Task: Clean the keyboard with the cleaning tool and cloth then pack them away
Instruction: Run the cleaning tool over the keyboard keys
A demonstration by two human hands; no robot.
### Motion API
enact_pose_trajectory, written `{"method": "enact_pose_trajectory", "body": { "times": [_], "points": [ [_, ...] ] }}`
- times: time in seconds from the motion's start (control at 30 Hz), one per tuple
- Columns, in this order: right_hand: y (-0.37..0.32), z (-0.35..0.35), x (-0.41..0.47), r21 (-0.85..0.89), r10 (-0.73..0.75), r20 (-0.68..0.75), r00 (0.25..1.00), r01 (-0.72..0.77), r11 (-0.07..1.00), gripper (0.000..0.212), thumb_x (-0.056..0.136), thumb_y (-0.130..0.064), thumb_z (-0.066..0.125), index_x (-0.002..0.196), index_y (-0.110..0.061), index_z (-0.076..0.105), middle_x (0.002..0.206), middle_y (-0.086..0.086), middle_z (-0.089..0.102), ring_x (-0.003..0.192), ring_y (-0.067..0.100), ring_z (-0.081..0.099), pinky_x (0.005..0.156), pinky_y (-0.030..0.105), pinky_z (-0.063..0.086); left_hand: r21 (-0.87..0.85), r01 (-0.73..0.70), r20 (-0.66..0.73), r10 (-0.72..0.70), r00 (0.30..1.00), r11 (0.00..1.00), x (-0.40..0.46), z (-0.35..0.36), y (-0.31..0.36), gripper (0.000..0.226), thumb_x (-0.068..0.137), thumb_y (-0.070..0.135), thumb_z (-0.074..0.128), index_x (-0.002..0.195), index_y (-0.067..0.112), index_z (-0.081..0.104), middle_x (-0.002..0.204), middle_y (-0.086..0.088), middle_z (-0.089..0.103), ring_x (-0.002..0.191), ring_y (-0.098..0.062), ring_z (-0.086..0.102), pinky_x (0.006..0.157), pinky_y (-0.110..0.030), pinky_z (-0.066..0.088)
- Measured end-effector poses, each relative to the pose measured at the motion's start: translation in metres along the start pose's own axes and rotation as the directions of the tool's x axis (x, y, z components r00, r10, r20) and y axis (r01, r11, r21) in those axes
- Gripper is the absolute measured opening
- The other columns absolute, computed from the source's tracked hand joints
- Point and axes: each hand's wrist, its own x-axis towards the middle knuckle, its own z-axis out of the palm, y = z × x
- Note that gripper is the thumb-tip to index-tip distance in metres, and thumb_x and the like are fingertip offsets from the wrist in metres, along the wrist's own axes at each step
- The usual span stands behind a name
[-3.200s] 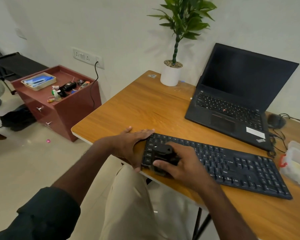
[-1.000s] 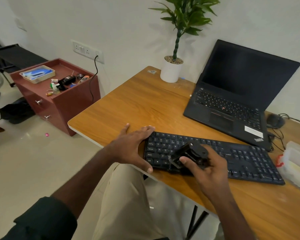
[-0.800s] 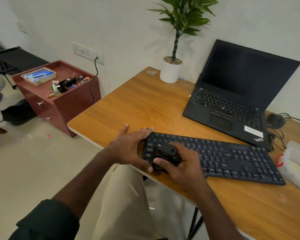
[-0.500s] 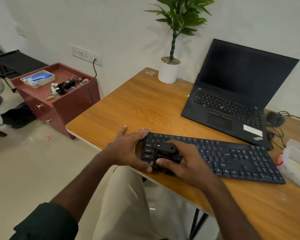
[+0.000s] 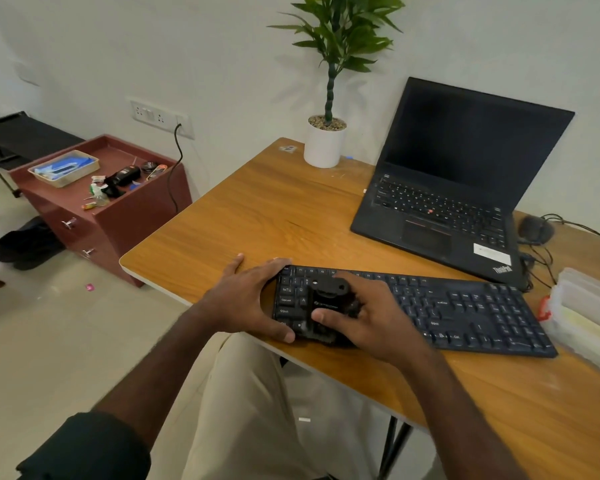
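Observation:
A black keyboard (image 5: 465,306) lies along the front of the wooden desk (image 5: 274,216). My right hand (image 5: 371,317) grips a black cleaning tool (image 5: 329,299) and holds it down on the keyboard's left end. My left hand (image 5: 246,299) rests flat against the keyboard's left edge, fingers straight, thumb at the front corner. No cloth shows in view.
An open black laptop (image 5: 440,216) stands behind the keyboard, a potted plant (image 5: 326,140) at the desk's back. A clear plastic box (image 5: 589,313) sits at the right edge, a mouse (image 5: 534,230) with cables behind it. A red drawer cabinet (image 5: 118,216) stands to the left.
One second ago my right hand had the tool lifted and tilted near the keyboard's middle. It has since come back to the left end and stays pressed on the keys. My left hand has not moved.

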Motion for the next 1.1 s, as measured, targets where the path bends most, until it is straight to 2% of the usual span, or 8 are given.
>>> {"method": "enact_pose_trajectory", "body": {
  "times": [0.17, 0.3, 0.4, 0.57, 0.8, 0.93, 1.0, 1.1],
  "points": [
    [0.016, -0.056, -0.021, -0.099, -0.028, -0.069, 0.997, 0.021, 0.995, 0.016, 0.084, -0.029, 0.080, 0.093, -0.028, 0.067, 0.088, -0.011, 0.070, 0.080, 0.010, 0.067, 0.066, 0.024, 0.052, -0.001, 0.027, 0.002, -0.027, 1.000, 1.000, 0.000, -0.001, 0.001, 0.132, 0.047, 0.093, 0.064, 0.156, 0.040, 0.011, 0.158, 0.018, 0.033, 0.145, -0.002, 0.028, 0.120, -0.037, -0.020],
    [0.007, -0.051, -0.021, 0.087, -0.086, -0.271, 0.959, 0.113, 0.990, 0.030, 0.078, -0.040, 0.078, 0.098, -0.019, 0.068, 0.091, -0.005, 0.071, 0.084, 0.012, 0.069, 0.070, 0.023, 0.054, -0.004, 0.030, 0.002, -0.030, 1.000, 1.000, 0.001, 0.001, 0.000, 0.131, 0.048, 0.093, 0.066, 0.156, 0.042, 0.011, 0.156, 0.018, 0.036, 0.145, -0.005, 0.030, 0.121, -0.040, -0.018],
    [0.002, -0.022, -0.015, 0.074, -0.057, -0.198, 0.979, 0.073, 0.995, 0.030, 0.080, -0.045, 0.080, 0.101, -0.027, 0.069, 0.095, -0.012, 0.072, 0.092, 0.011, 0.068, 0.075, 0.025, 0.055, -0.004, 0.031, 0.001, -0.031, 1.000, 1.000, 0.000, 0.001, 0.000, 0.130, 0.047, 0.094, 0.065, 0.155, 0.043, 0.011, 0.154, 0.018, 0.039, 0.144, -0.004, 0.031, 0.122, -0.041, -0.017],
    [0.015, -0.027, -0.021, 0.009, 0.050, -0.080, 0.996, -0.050, 0.999, 0.028, 0.084, -0.031, 0.081, 0.109, -0.030, 0.070, 0.105, -0.013, 0.073, 0.103, 0.009, 0.067, 0.087, 0.045, 0.059, -0.012, 0.044, 0.008, -0.044, 0.999, 0.999, 0.000, -0.001, 0.000, 0.132, 0.044, 0.096, 0.063, 0.154, 0.046, 0.011, 0.154, 0.019, 0.039, 0.144, -0.003, 0.030, 0.122, -0.040, -0.017],
    [0.027, -0.093, -0.047, -0.144, 0.019, -0.092, 0.996, -0.032, 0.989, 0.023, 0.083, -0.032, 0.081, 0.104, -0.032, 0.072, 0.099, -0.008, 0.074, 0.092, 0.018, 0.069, 0.078, 0.055, 0.056, -0.023, 0.062, 0.020, -0.062, 0.998, 0.998, 0.001, -0.001, 0.001, 0.131, 0.043, 0.095, 0.065, 0.153, 0.049, 0.010, 0.152, 0.020, 0.040, 0.144, -0.005, 0.028, 0.123, -0.042, -0.013],
    [0.008, -0.069, -0.039, -0.017, -0.075, -0.224, 0.972, 0.073, 0.997, 0.028, 0.081, -0.036, 0.082, 0.103, -0.024, 0.071, 0.095, -0.006, 0.072, 0.089, 0.017, 0.069, 0.075, 0.042, 0.059, -0.034, 0.057, 0.019, -0.057, 0.998, 0.998, 0.001, -0.002, 0.002, 0.131, 0.041, 0.097, 0.064, 0.152, 0.050, 0.012, 0.147, 0.026, 0.040, 0.135, 0.004, 0.026, 0.123, -0.041, -0.015],
    [0.001, -0.044, -0.028, 0.026, -0.081, -0.184, 0.980, 0.087, 0.996, 0.026, 0.081, -0.035, 0.083, 0.102, -0.028, 0.071, 0.094, -0.009, 0.072, 0.089, 0.015, 0.068, 0.074, 0.033, 0.055, -0.032, 0.052, 0.013, -0.051, 0.999, 0.998, 0.001, -0.002, 0.003, 0.129, 0.043, 0.094, 0.066, 0.151, 0.050, 0.012, 0.143, 0.030, 0.039, 0.131, 0.007, 0.026, 0.123, -0.041, -0.014],
    [0.005, -0.026, -0.018, -0.003, 0.001, -0.085, 0.996, -0.001, 1.000, 0.024, 0.083, -0.030, 0.082, 0.102, -0.037, 0.069, 0.101, -0.015, 0.072, 0.098, 0.008, 0.066, 0.082, 0.033, 0.055, -0.040, 0.049, 0.013, -0.048, 0.999, 0.998, 0.001, -0.003, 0.003, 0.127, 0.044, 0.093, 0.068, 0.151, 0.051, 0.013, 0.137, 0.035, 0.036, 0.129, 0.009, 0.024, 0.123, -0.042, -0.013]
  ]
}}
